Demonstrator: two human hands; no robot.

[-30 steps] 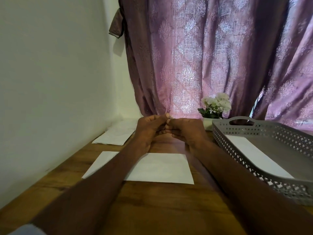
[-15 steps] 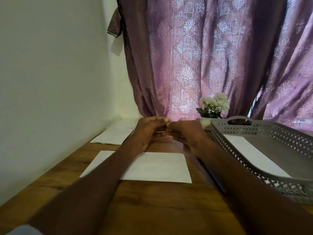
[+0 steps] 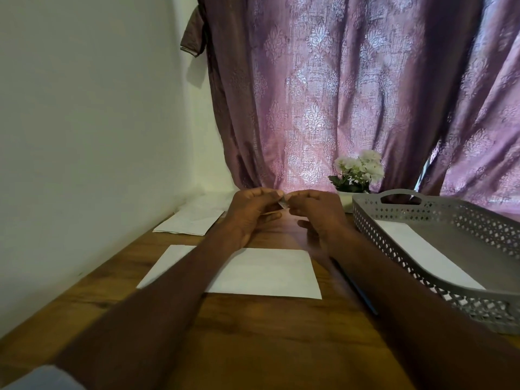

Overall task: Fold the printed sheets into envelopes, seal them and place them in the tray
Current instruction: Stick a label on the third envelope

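Both hands now part slightly: left hand (image 3: pixel 250 212) and right hand (image 3: pixel 318 212) pinch a small strip (image 3: pixel 282 204), likely sealing tape.

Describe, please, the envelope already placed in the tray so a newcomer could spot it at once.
Find the grey perforated tray at the table's right. A white envelope lies flat on its floor along the left wall. The other white papers lie on bare wood.

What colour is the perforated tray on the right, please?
The tray is grey, seen in the head view.
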